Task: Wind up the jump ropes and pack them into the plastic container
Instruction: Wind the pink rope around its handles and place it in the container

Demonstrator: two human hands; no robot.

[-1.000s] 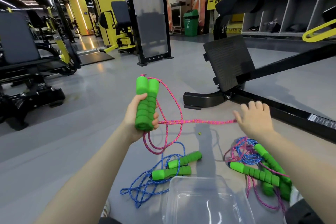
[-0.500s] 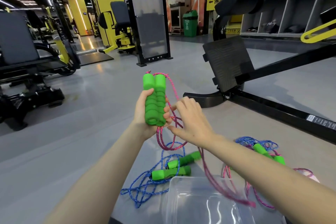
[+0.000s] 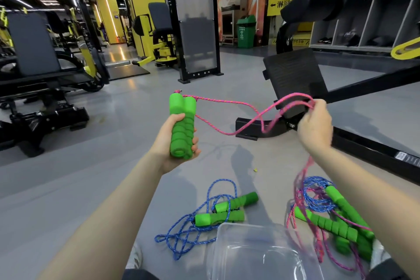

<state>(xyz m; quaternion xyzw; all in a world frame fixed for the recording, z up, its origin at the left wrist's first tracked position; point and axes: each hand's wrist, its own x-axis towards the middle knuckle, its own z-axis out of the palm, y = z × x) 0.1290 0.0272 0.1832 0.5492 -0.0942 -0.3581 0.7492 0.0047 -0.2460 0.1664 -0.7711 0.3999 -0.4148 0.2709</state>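
Up high, two green handles (image 3: 183, 126) are gripped tight by the left hand (image 3: 173, 143). Pink rope (image 3: 229, 109) is pinched by the right hand (image 3: 314, 126). Below both hands, a clear box (image 3: 261, 254) is seen on the floor.

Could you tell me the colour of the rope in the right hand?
The rope is pink; head view shows it.
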